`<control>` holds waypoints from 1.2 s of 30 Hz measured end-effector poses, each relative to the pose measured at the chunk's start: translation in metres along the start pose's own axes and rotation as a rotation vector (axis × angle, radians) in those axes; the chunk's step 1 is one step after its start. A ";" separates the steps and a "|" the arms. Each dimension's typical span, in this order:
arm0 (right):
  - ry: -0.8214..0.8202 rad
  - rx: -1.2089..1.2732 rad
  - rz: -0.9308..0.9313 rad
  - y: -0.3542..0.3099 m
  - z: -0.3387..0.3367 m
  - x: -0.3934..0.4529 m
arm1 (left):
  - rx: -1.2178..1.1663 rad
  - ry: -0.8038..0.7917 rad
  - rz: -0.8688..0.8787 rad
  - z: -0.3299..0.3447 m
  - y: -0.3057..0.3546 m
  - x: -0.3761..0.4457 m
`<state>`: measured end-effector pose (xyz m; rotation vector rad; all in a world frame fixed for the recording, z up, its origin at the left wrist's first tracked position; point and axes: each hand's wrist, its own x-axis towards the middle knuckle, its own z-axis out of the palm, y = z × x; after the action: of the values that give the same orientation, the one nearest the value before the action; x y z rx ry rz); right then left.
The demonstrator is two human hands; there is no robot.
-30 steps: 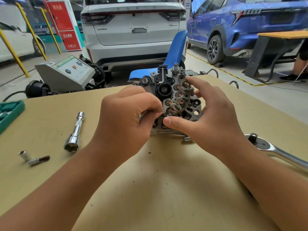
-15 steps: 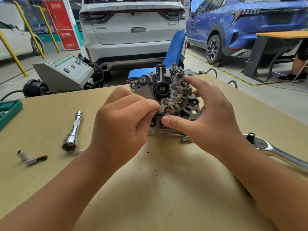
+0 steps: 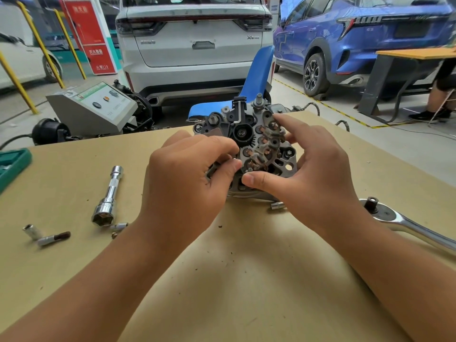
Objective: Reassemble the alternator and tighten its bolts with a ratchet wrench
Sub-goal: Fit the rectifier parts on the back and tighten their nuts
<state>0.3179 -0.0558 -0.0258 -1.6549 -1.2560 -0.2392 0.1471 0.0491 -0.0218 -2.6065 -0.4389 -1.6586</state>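
Little changed since a second ago: alternator (image 3: pixel 249 144) still upright at the desk's (image 3: pixel 74 174) far edge, 12 o'clock, tilted slightly more toward the camera. Left hand (image 3: pixel 187 178) still curled at its 9 o'clock side, thumb and fingers now pinching something small and grey against the housing; what exactly, cannot tell. Right hand (image 3: pixel 318 169) spread as before, thumb pressed low on the rear plate, forefinger touching its top. Ratchet wrench (image 3: pixel 404 223) lying at 3 o'clock, long socket extension (image 3: pixel 109 193) at 9 o'clock, small sockets (image 3: pixel 45 235) beyond.
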 end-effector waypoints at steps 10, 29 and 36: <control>0.016 0.018 -0.077 0.001 -0.003 0.006 | 0.050 0.069 -0.118 0.010 0.003 -0.016; 0.060 0.035 -0.162 0.005 -0.005 0.012 | -0.020 -0.111 -0.028 0.013 -0.005 -0.012; 0.038 0.005 -0.174 0.006 -0.007 0.011 | 0.030 -0.117 -0.002 0.012 -0.011 -0.013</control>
<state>0.3298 -0.0548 -0.0187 -1.5310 -1.3719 -0.3720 0.1499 0.0585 -0.0400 -2.6917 -0.4666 -1.4936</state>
